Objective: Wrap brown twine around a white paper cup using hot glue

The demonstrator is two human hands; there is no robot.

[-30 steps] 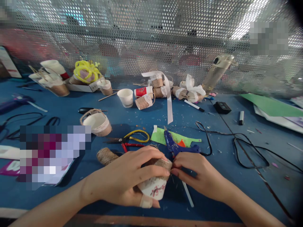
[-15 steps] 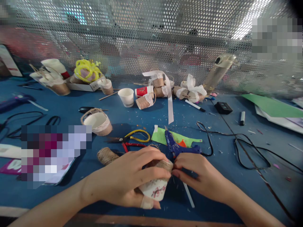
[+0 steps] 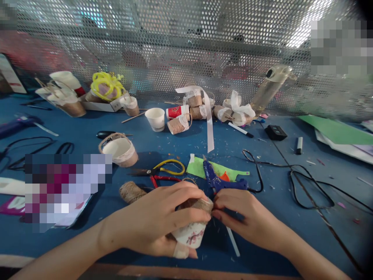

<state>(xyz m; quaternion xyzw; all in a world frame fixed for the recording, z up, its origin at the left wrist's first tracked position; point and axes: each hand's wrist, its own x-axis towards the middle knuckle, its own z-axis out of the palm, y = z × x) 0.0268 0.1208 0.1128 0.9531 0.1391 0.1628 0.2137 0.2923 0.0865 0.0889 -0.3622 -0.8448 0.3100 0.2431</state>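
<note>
A white paper cup with a pink blossom print lies tilted in my left hand, whose fingers wrap over it from above with the thumb below. Brown twine is wound around one end of the cup. Close against that end, my right hand is closed, its thumb and forefinger pinching at the twine; the fingertips hide most of the strand. Behind my left hand is a ball of twine. A blue glue gun lies just beyond my right hand, and a white glue stick is below it.
Scissors with yellow handles and a red-handled tool lie beyond my left hand. A twine-handled cup stands farther left. Several small cups and a clear bottle line the perforated metal screen. A black cord loops at right.
Hardly anything differs. Both hands keep their places at the cup, and the view has shifted very slightly.
</note>
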